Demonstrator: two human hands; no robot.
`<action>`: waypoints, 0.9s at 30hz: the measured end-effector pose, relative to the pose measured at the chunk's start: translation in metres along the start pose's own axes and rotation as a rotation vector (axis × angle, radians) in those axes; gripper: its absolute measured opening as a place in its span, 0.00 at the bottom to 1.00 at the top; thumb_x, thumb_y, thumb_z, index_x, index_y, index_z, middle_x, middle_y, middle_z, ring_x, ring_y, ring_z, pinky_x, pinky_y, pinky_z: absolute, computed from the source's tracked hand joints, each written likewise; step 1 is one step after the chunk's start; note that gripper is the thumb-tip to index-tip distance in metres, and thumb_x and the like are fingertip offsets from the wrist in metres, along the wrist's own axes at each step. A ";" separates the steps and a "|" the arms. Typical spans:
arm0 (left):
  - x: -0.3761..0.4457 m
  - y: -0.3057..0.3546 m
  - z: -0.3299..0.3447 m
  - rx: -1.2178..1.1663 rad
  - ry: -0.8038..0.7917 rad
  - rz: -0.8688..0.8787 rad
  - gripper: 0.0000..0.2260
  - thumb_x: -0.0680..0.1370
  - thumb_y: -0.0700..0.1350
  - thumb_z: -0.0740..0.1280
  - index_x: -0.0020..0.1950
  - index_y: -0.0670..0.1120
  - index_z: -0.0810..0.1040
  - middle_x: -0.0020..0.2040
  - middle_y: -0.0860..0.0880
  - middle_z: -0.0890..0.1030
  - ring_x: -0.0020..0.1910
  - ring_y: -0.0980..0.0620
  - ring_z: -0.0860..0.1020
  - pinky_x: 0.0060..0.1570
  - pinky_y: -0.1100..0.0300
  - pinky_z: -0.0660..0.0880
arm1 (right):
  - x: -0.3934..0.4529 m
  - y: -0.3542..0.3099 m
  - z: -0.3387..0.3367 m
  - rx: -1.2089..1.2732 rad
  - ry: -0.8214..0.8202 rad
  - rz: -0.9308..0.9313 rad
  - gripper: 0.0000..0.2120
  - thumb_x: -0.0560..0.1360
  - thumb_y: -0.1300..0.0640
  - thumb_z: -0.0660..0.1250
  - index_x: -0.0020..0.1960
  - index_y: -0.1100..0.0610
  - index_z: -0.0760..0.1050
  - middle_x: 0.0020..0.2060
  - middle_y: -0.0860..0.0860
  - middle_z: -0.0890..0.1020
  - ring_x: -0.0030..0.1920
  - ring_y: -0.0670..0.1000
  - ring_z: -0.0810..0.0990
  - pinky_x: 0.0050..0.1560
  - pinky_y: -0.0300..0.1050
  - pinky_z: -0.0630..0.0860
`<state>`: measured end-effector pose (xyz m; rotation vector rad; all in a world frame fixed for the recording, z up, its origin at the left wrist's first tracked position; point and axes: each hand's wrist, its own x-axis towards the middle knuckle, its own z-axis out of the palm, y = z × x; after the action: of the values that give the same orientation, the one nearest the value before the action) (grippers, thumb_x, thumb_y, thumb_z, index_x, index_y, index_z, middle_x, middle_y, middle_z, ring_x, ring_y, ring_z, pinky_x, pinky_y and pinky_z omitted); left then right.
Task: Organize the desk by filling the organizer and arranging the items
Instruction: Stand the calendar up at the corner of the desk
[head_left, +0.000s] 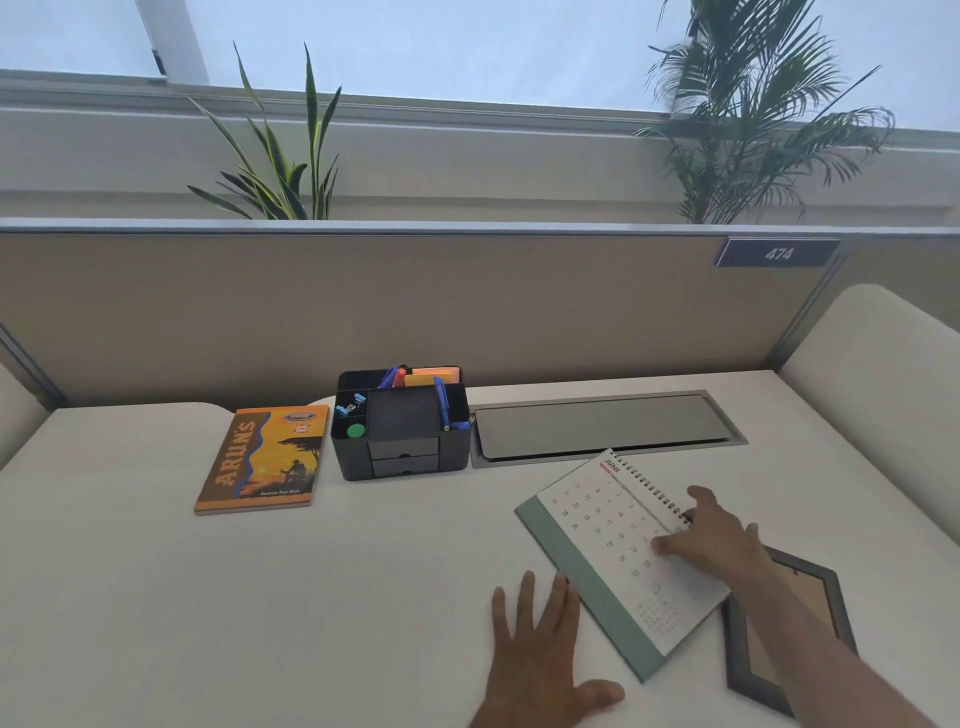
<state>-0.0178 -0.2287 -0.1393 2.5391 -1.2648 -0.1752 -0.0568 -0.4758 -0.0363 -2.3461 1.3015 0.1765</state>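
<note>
A black desk organizer (400, 447) stands at the back centre of the white desk (363, 571), holding pens, orange sticky notes, small clips and a green round item. An orange notebook (265, 460) lies flat to its left. A spiral desk calendar (613, 551) showing June lies tilted at the right. My right hand (711, 535) rests on the calendar near its spiral edge, fingers on the page. My left hand (540, 644) lies flat on the desk, fingers spread, touching the calendar's green lower-left edge. A dark picture frame (831, 587) lies partly under my right forearm.
A grey cable-tray lid (597, 423) is set into the desk right of the organizer. A beige partition (363, 312) with a "474" plate closes off the back. A cushioned panel (883, 374) borders the right side. Plants rise behind the partition.
</note>
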 end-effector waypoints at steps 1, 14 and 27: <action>0.000 -0.001 0.003 0.006 0.021 0.009 0.47 0.67 0.81 0.48 0.68 0.46 0.72 0.69 0.50 0.76 0.68 0.41 0.67 0.66 0.35 0.53 | 0.000 -0.001 -0.002 0.108 0.017 -0.002 0.43 0.65 0.50 0.77 0.74 0.55 0.60 0.63 0.54 0.78 0.64 0.56 0.75 0.69 0.54 0.63; -0.034 -0.049 -0.020 -0.560 0.235 -0.179 0.24 0.70 0.50 0.71 0.56 0.78 0.69 0.51 0.63 0.80 0.47 0.63 0.75 0.55 0.67 0.71 | -0.066 -0.057 -0.039 0.251 0.088 -0.351 0.11 0.68 0.59 0.75 0.46 0.45 0.80 0.42 0.42 0.84 0.42 0.42 0.81 0.43 0.41 0.77; -0.097 -0.123 -0.135 -0.795 0.838 -0.504 0.18 0.66 0.46 0.81 0.50 0.53 0.77 0.49 0.59 0.80 0.49 0.57 0.78 0.47 0.64 0.75 | -0.149 -0.154 0.003 0.067 0.202 -0.990 0.12 0.68 0.59 0.75 0.49 0.47 0.82 0.41 0.39 0.85 0.41 0.44 0.81 0.42 0.42 0.78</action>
<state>0.0495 -0.0533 -0.0530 1.8168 -0.1526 0.2273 -0.0097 -0.2895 0.0580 -2.6893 0.0922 -0.4108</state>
